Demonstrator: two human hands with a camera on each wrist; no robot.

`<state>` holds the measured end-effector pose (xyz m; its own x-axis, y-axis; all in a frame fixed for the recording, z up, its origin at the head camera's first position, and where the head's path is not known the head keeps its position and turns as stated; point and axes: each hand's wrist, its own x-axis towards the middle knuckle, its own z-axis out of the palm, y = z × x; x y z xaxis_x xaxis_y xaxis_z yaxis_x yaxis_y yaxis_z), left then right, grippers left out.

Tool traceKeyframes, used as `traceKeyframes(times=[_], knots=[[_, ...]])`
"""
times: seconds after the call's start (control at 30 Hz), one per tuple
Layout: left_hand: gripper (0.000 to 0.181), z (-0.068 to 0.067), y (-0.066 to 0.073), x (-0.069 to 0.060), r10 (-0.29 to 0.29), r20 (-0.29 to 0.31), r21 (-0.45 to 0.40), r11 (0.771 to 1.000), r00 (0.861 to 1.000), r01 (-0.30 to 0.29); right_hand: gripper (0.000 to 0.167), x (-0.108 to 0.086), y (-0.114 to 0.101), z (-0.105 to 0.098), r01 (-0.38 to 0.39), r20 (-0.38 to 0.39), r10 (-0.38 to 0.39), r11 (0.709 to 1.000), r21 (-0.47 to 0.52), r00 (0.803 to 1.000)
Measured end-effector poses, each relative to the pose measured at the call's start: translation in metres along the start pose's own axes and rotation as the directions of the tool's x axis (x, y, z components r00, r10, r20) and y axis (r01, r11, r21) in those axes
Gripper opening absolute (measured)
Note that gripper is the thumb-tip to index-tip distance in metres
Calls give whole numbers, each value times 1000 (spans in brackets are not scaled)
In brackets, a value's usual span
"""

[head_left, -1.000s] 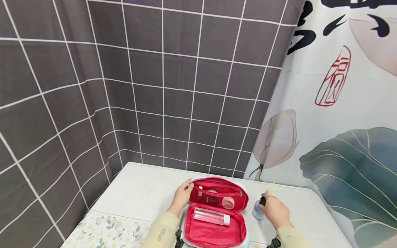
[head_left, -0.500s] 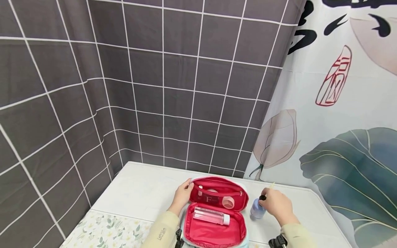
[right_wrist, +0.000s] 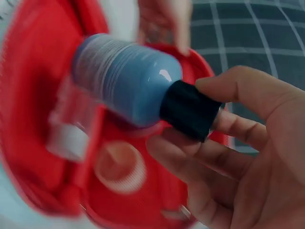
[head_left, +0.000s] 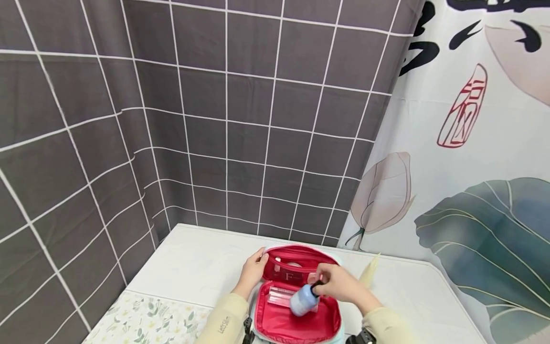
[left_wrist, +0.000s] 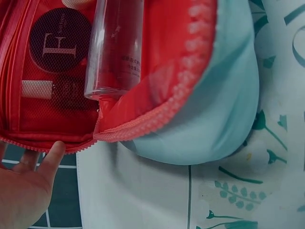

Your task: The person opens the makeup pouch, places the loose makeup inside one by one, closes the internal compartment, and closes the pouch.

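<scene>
My right hand pinches the black cap of a blue bottle, tilted over the open red-lined bag. In the right wrist view, thumb and fingers hold that cap. Beneath the blue bottle a clear bottle lies in the bag's lower half, partly covered. My left hand holds the raised lid at its left edge; in the left wrist view its thumb lies on the zipper rim, the other fingers behind. A round black item marked F sits behind the lid's mesh.
A pale yellow pointed item is on the white table, beyond my right forearm. Floral cloth covers the table's front left. A dark grid curtain hangs behind, with a patterned white one at right.
The blue bottle, held by its cap in my right hand, has moved left from the table beside the bag to above the bag. My left hand stays on the lid.
</scene>
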<state>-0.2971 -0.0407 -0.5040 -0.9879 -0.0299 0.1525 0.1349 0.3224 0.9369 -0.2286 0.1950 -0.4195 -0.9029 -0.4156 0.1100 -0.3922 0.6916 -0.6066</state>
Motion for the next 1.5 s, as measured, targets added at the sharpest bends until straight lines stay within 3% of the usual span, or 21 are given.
traceKeyframes(times=[0.13,0.33,0.67,0.87,1.17,1.33,1.43,1.5], knots=[[40,-1,1,1,13,-5,4,1000,1000,-13,22,10,-5,29,43,48,-43,999,14,998],[41,-1,2,0,10,8,4,1000,1000,-10,28,16,-5,58,29,61,-22,994,-107,998],[41,-3,1,3,31,24,23,999,999,-32,22,19,-8,58,-40,103,63,977,-209,993],[42,-3,1,2,32,39,28,999,999,-33,22,26,-8,68,-33,99,72,936,-349,993],[41,1,0,2,52,56,34,998,997,-54,28,22,2,83,-63,114,119,909,-411,986],[40,2,-1,2,47,54,20,999,997,-48,28,19,4,75,-14,26,30,878,-479,999],[41,1,-3,1,42,55,25,999,998,-43,23,15,2,53,-64,-83,33,911,-408,996],[41,1,-4,1,33,51,29,999,998,-35,16,12,4,28,-146,-190,85,931,-334,978]])
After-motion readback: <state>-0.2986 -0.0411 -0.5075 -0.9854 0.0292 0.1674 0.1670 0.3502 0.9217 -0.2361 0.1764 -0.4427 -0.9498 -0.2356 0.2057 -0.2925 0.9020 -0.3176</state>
